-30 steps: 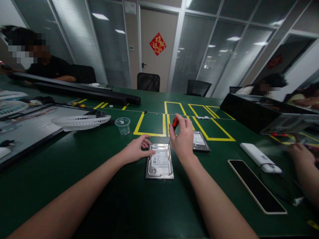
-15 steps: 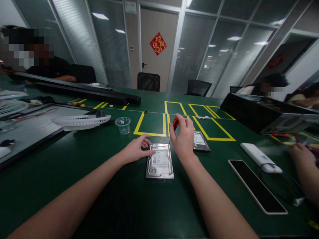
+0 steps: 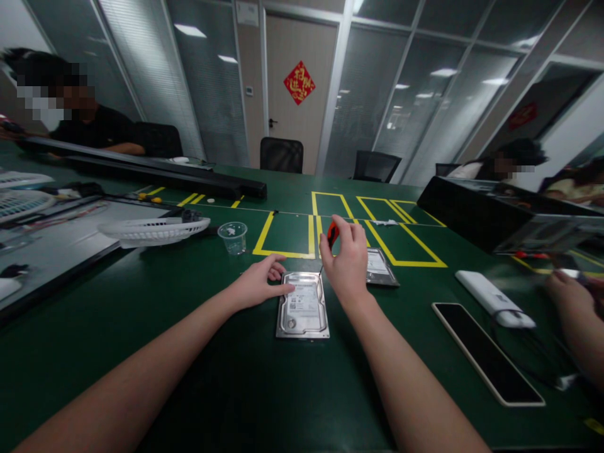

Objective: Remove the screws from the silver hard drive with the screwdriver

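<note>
A silver hard drive [image 3: 303, 314] with a white label lies flat on the green table before me. My left hand [image 3: 257, 283] grips its left side, the thumb on the label and the fingers bent by the upper left corner. In my right hand [image 3: 346, 261] is a screwdriver [image 3: 333, 231] with an orange-and-black handle, held upright. Its thin shaft points down to the drive's upper right corner; whether the tip sits in a screw is too small to tell. A second hard drive [image 3: 381, 269] rests behind my right hand, partly hidden by it.
A clear plastic cup [image 3: 233, 239] with small bits stands left of yellow tape outlines [image 3: 283, 254]. To the right lie a phone [image 3: 488, 355], a white power bank [image 3: 494, 299] with a cable, and a black case [image 3: 472, 207]. Another person's hand [image 3: 573, 302] works at the right edge.
My hands and the hard drive stay in place; the screwdriver's handle shows slightly turned between my right fingers. At the right, the other person's hand has shifted a little.
</note>
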Demonstrator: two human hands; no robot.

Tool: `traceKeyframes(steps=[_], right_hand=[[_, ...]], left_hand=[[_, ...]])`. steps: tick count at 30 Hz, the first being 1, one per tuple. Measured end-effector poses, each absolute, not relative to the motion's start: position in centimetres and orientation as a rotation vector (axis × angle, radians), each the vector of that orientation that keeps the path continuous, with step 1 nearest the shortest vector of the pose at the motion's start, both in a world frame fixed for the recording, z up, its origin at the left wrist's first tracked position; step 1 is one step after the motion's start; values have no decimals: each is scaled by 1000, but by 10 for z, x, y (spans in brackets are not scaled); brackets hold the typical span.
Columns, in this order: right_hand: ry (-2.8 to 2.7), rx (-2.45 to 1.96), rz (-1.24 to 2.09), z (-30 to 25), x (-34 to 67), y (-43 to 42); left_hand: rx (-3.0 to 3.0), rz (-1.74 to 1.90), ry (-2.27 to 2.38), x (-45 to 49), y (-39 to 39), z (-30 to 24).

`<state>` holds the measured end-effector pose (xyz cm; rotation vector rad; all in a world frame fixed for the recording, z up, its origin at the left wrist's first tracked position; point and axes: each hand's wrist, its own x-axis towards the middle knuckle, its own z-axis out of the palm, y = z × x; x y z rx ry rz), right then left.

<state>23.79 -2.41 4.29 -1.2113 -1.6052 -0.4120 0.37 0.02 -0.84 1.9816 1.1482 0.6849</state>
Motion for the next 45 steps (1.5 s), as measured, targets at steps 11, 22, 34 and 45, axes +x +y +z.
traceKeyframes(steps=[11,22,34,45], right_hand=[[-1643,-1168,-410,42,238,-23],[-1636,-1161,-430,42,239,-21],[-1632,-1215,-423,44,239,-23],[-1629,-1226,-424,43,238,-23]], left_hand=[[1993,695,1142,4,2,-12],[1989,703,1135,3,3,-12],[1977,695,1140,3,2,-12],[1988,702,1148,5,0,-8]])
